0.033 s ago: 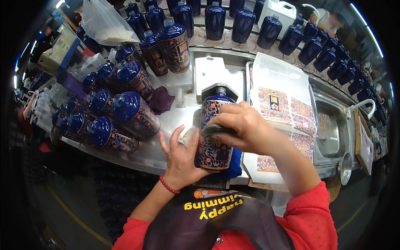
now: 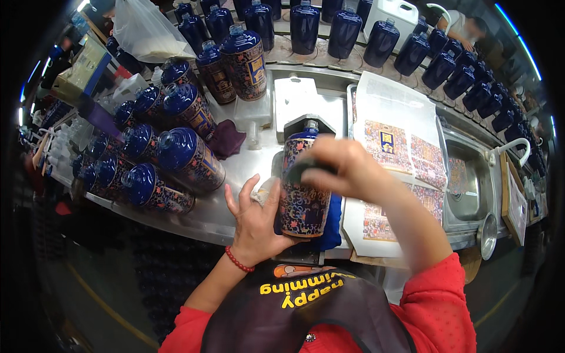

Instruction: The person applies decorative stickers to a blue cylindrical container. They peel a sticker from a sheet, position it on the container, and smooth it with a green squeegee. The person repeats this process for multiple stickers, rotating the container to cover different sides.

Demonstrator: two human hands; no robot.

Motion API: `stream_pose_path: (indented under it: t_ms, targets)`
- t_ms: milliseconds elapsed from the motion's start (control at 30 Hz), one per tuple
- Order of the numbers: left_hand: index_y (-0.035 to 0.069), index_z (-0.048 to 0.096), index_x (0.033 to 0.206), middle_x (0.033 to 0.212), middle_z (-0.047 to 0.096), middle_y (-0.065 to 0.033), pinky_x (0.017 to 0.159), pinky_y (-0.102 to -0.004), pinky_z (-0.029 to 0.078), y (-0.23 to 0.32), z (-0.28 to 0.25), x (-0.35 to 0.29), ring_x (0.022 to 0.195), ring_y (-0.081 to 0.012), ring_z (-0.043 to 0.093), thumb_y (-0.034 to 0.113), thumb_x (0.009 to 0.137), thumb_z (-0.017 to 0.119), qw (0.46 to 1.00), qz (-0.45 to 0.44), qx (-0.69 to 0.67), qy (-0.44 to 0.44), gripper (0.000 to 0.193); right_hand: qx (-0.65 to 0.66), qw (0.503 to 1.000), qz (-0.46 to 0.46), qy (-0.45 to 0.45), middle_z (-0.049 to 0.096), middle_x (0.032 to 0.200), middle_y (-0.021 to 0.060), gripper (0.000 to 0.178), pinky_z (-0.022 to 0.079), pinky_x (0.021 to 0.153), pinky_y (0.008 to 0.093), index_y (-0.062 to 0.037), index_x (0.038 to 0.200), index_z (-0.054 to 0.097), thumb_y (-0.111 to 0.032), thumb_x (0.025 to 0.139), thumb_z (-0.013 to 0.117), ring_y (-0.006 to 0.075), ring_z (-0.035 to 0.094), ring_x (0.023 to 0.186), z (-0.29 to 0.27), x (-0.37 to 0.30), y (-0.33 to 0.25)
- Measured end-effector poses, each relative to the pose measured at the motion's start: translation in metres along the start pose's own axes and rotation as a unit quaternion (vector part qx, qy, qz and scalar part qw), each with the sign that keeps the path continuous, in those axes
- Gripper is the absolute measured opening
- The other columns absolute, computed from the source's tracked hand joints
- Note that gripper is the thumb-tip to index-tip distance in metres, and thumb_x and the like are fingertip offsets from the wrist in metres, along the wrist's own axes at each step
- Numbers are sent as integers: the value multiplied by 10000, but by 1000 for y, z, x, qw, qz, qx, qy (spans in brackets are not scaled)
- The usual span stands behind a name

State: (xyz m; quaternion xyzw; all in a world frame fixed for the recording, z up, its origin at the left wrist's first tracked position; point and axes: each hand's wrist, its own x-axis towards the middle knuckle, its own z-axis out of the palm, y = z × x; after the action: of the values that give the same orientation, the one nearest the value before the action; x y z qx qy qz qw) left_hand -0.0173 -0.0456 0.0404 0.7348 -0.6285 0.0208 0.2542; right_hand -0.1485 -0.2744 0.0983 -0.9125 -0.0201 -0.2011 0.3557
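A dark blue glass bottle (image 2: 306, 215) with a flowered wrap lies in front of me on a stand, its neck pointing away and resting in a notched grey holder (image 2: 292, 125). My left hand (image 2: 254, 217) steadies its left side and base, fingers spread. A small whitish thing (image 2: 261, 193), perhaps a finger wrap, shows between those fingers. My right hand (image 2: 347, 170), blurred by motion, pinches a dark flat scraper-like pad (image 2: 303, 170) against the wrap. To the right lie printed flowered sheets (image 2: 388, 147) on white backing.
Several wrapped blue bottles (image 2: 179, 150) crowd the left of the metal counter (image 2: 218, 217), beside a dark purple cloth (image 2: 226, 140). Plain blue bottles (image 2: 304, 29) line a conveyor behind. A sink (image 2: 471, 170) and metal ladle (image 2: 487, 236) are at right. Another person (image 2: 468, 29) works far right.
My right hand has shifted slightly up with the dark pad and is now more blurred, uncovering more of the wrap's lower part. My left hand keeps its place on the bottle.
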Motion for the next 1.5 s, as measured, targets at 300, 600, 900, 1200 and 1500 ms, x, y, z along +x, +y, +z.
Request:
stream_pose_path:
  t_ms: [300,600,900,1200,1500]
  targets:
    - [105,601,1408,1449,579,-115,1191,-613,93,-13,12,2,1425,-429,321,620,658,859,996,-18,-75,-53,946,44,992,-102,-55,556,796,41,167,476,732,367,-121,991,709,-95,829,735,214,621,774,7,-26,-45]
    - [155,626,1389,1470,572,-105,1202,-578,130,-14,16,5,1436,-428,306,565,693,854,996,-23,-81,-41,839,3,991,-126,-34,593,851,53,292,441,704,396,-114,992,704,-121,718,804,232,599,767,24,-45,-52]
    - [24,562,1437,1341,616,-160,1186,-645,36,-7,6,2,1443,-430,306,687,615,860,1000,-8,9,-8,1097,-25,993,-119,3,535,775,36,297,432,662,389,-95,996,716,-103,704,771,228,558,700,43,-59,-62]
    - [-33,465,1470,1340,566,-220,1139,-703,63,-10,11,3,1410,-431,317,672,626,846,999,10,-33,-20,1163,-32,993,-117,13,527,789,18,269,438,686,403,-82,968,715,-147,708,742,223,553,707,47,-69,-69]
    - [22,464,1488,1405,572,-145,1169,-674,76,-4,10,-10,1392,-382,368,598,722,816,996,36,-12,84,1021,-69,994,-55,64,557,788,53,273,458,675,365,-86,984,744,-81,714,783,214,574,734,45,-84,-65]
